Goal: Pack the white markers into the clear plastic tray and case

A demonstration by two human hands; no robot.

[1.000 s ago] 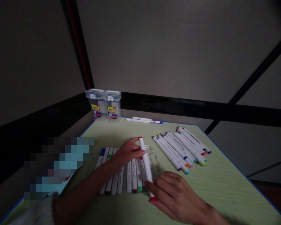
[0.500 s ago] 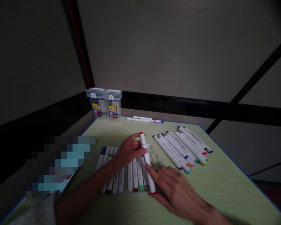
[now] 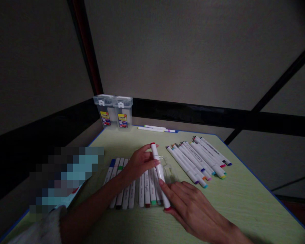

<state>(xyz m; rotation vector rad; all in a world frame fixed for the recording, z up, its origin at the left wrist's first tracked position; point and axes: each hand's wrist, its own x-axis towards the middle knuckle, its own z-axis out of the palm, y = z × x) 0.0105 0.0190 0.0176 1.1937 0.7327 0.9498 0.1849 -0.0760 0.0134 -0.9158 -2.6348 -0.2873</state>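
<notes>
Between my two hands a white marker (image 3: 160, 174) with red ends is held at a slant. My left hand (image 3: 139, 162) grips its upper part, thumb on the near side and index finger at the red top. Lower down, my right hand (image 3: 190, 203) pinches it, with the thumb at the bottom red end and the index finger along the barrel. Beneath them lies a clear plastic tray (image 3: 171, 171) in which several white markers (image 3: 147, 189) rest side by side. My left hand and forearm cover some of these.
Loose markers (image 3: 195, 159) with coloured ends lie in a slanted group on the right of the table (image 3: 244, 203). Two clear lidded boxes (image 3: 122, 113) stand at the back left. Thin white pens (image 3: 152, 129) lie along the back edge. A blurred-out patch (image 3: 73, 176) covers something at the left.
Both hands and the red-ended marker stay nearly in place. The marker's lower end has shifted very slightly to the right.
</notes>
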